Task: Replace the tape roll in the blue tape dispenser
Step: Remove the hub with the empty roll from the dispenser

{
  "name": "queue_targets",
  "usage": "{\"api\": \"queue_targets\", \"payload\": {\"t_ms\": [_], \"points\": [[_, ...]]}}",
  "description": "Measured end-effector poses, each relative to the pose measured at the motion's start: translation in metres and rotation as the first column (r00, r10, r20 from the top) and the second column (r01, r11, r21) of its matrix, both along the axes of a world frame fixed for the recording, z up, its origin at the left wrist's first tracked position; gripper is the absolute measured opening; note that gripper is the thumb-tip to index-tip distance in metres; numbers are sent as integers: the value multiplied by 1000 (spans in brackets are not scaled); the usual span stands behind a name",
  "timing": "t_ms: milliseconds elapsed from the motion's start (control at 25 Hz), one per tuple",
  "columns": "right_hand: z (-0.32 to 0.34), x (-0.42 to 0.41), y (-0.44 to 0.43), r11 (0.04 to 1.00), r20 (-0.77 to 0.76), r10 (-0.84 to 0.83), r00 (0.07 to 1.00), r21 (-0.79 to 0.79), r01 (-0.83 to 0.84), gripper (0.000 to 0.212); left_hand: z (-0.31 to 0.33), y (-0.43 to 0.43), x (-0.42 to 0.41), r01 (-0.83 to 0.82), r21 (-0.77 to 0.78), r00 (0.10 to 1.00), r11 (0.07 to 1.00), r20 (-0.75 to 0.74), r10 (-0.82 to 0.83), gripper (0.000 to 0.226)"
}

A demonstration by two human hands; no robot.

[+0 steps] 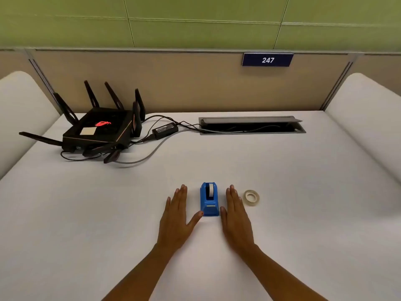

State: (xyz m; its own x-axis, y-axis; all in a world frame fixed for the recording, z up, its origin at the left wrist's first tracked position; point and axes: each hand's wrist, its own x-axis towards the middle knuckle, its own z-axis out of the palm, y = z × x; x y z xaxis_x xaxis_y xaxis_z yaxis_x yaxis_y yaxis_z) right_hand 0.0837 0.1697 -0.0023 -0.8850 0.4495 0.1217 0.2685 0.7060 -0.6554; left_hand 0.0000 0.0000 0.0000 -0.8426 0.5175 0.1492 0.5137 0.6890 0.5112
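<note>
The blue tape dispenser (pixel 209 199) stands on the white desk (pixel 282 213), with a white roll (pixel 210 190) seated in its top slot. A loose clear tape roll (pixel 251 198) lies flat on the desk just right of it. My left hand (pixel 176 216) rests flat on the desk to the dispenser's left, fingers straight, thumb tip touching the dispenser's near left corner. My right hand (pixel 235 213) lies flat on the right side, between the dispenser and the loose roll, thumb close beside the dispenser's base.
A black router (pixel 102 129) with several antennas sits at the back left, with a power brick (pixel 165 128) and cables running to an open cable tray (pixel 251 125) in the desk. Beige partition with a "247" sign (pixel 267 59) behind.
</note>
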Motion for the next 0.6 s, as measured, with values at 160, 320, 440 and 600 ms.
{"api": "queue_targets", "payload": {"t_ms": [160,320,440,600], "points": [[-7,-6,4,985,122,30,992,167,-51,52,-6,6,-7,104,-23,994,994,41,-103,89],[-7,-6,5,980,133,48,990,184,-72,50,-6,16,-18,184,32,980,982,74,-186,100],[-2,-7,6,994,112,38,993,99,-49,47,-3,25,-29,197,100,967,975,146,-211,104],[11,-7,9,1000,81,0,997,-27,2,42,-2,30,-38,212,134,960,968,158,-232,98]]}}
